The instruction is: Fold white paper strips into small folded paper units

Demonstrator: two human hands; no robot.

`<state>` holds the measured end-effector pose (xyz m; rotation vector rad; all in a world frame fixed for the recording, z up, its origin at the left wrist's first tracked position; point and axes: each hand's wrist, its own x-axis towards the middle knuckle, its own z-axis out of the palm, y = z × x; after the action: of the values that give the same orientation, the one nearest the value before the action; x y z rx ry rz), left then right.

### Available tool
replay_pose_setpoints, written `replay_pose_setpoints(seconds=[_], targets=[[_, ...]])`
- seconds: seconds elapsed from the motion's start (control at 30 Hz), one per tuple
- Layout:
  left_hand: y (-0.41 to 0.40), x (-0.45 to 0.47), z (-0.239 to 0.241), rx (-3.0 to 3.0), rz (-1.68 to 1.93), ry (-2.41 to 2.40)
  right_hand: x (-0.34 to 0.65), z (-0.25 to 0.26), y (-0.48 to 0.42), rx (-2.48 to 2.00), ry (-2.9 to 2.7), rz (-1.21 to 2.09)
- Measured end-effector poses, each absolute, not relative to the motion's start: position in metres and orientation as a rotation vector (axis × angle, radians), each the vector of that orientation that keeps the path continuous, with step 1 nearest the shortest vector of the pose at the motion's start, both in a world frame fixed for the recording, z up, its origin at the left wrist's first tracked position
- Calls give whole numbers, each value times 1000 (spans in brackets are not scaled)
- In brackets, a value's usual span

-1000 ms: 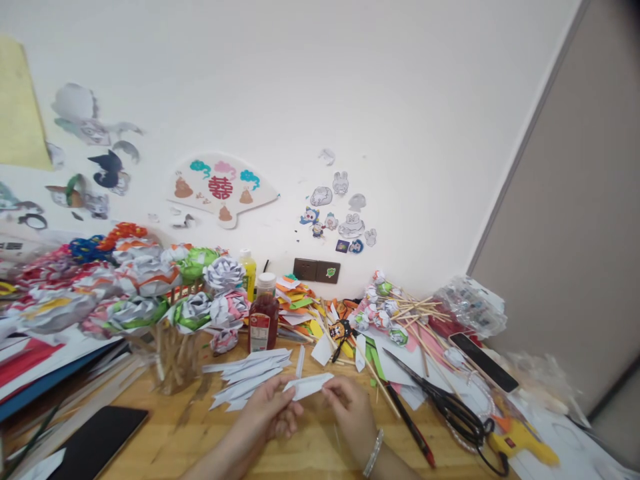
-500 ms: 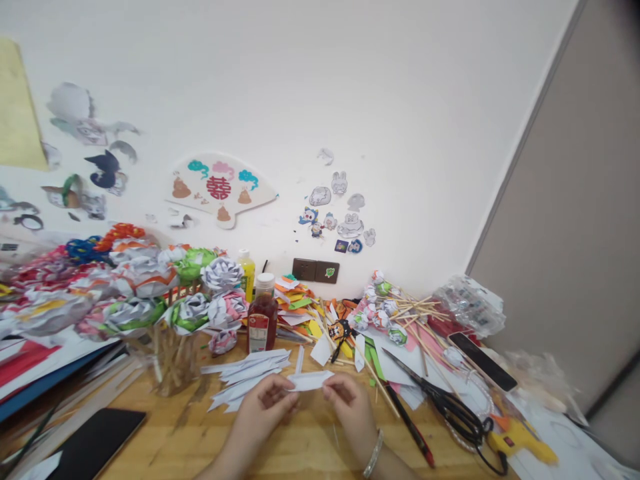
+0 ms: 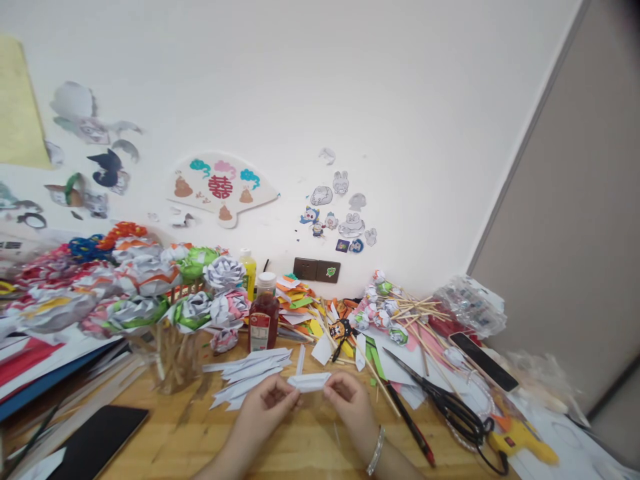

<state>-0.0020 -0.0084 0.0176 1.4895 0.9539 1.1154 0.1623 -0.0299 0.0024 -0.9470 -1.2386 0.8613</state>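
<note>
Both my hands hold a small folded white paper piece [image 3: 309, 381] just above the wooden table [image 3: 165, 440]. My left hand [image 3: 267, 407] pinches its left end. My right hand [image 3: 347, 400], with a silver bracelet on the wrist, pinches its right end. A pile of similar white paper strips [image 3: 247, 377] lies just behind my left hand.
Paper flowers on sticks [image 3: 150, 293] crowd the left. A red bottle [image 3: 263, 317] and a yellow bottle [image 3: 247, 270] stand behind. Black scissors [image 3: 445, 400], a red pen [image 3: 410, 427], a yellow glue gun [image 3: 520, 440], skewers [image 3: 400, 313] and a phone [image 3: 483, 370] lie right; a dark tablet [image 3: 97, 440] lies left.
The paper piece has gone from a long tilted strip to a shorter, level folded shape. My hands have drawn slightly closer together.
</note>
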Motion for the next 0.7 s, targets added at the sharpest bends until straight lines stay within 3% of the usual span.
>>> replay_pose_setpoints(seconds=[0.7], targets=[[-10,6,17,1250,1106,813,159,0,-30,-1029,-1159,872]])
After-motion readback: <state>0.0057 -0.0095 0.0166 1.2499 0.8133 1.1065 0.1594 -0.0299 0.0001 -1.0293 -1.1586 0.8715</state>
